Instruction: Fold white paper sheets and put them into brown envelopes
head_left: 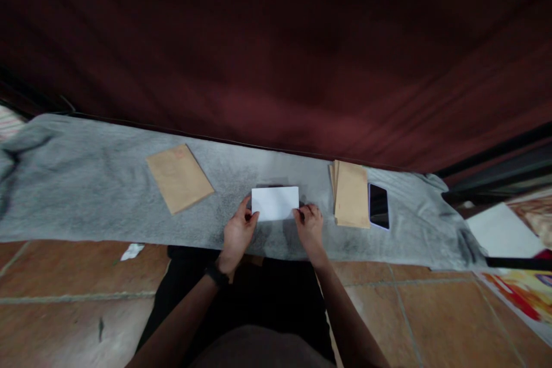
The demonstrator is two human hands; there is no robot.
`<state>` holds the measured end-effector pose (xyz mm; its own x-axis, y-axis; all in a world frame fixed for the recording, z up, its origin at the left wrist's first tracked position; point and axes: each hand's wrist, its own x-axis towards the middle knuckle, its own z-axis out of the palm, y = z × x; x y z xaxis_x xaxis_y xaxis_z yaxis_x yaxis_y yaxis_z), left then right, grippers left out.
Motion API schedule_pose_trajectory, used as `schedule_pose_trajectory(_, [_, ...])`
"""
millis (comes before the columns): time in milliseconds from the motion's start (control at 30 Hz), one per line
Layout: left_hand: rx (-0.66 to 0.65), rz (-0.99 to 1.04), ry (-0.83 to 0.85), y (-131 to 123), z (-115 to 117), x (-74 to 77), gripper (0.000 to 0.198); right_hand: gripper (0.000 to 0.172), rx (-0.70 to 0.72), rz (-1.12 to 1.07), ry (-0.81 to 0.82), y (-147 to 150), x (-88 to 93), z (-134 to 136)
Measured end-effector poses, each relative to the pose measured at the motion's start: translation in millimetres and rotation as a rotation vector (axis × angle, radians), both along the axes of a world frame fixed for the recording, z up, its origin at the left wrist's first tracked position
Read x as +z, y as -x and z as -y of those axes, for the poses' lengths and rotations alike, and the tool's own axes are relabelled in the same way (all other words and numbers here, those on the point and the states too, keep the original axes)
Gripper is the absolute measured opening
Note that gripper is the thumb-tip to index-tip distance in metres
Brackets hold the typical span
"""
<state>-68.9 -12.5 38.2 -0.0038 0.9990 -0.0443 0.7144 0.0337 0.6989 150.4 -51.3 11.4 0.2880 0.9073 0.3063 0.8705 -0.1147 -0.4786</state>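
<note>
Between my two hands is a white sheet of paper (275,202), a wide rectangle that looks folded, held just over the grey cloth. My left hand (240,231) pinches its lower left corner, thumb on top. At the lower right corner, my right hand (309,227) grips the paper between thumb and fingers. A stack of brown envelopes (352,194) lies to the right of my right hand. Off to the left, another brown envelope (179,177) rests at a slant on the cloth.
A grey cloth (107,184) covers the long narrow surface. Beside the envelope stack lies a phone (379,206) with a dark screen. A dark red curtain-like backdrop (276,69) rises along the far edge. A white scrap (131,251) is on the tiled floor (64,322).
</note>
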Motion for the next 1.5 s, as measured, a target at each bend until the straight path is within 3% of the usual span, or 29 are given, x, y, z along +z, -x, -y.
schedule_pose_trajectory(367, [-0.018,-0.184,0.052,-9.5,-2.9,11.1,0.059,0.019,-0.056,0.186,0.077,8.2,1.8,-1.8])
schedule_pose_trajectory(533, [-0.017,-0.238,0.086,-12.5,-3.7,17.8,0.059,0.025,-0.056,0.197,0.071,11.1,4.1,-1.8])
schedule_pose_trajectory(633, [-0.033,-0.289,0.083,-14.1,-4.3,20.8,0.058,0.036,0.034,0.183,0.023,16.5,7.5,-3.1])
schedule_pose_trajectory(767, [-0.059,-0.334,0.073,-15.2,-4.8,21.3,0.058,0.045,0.280,0.147,0.021,34.3,11.4,-3.3])
schedule_pose_trajectory(867, [-0.070,-0.326,0.032,-14.3,-4.2,20.1,0.057,0.048,0.379,0.154,0.072,49.0,10.8,-1.7])
schedule_pose_trajectory(1000, [-0.078,-0.266,-0.003,-9.5,-5.8,15.9,0.054,0.048,0.354,0.173,0.108,57.8,5.9,-0.8])
schedule_pose_trajectory(1267, [-0.053,0.135,-0.051,-2.1,-11.9,-1.2,0.055,0.050,0.339,0.158,0.120,51.5,5.6,-2.5])
schedule_pose_trajectory(1500, [-0.075,-0.048,0.005,-9.3,-7.2,7.1,0.058,0.050,0.345,0.198,0.137,52.9,5.7,0.0])
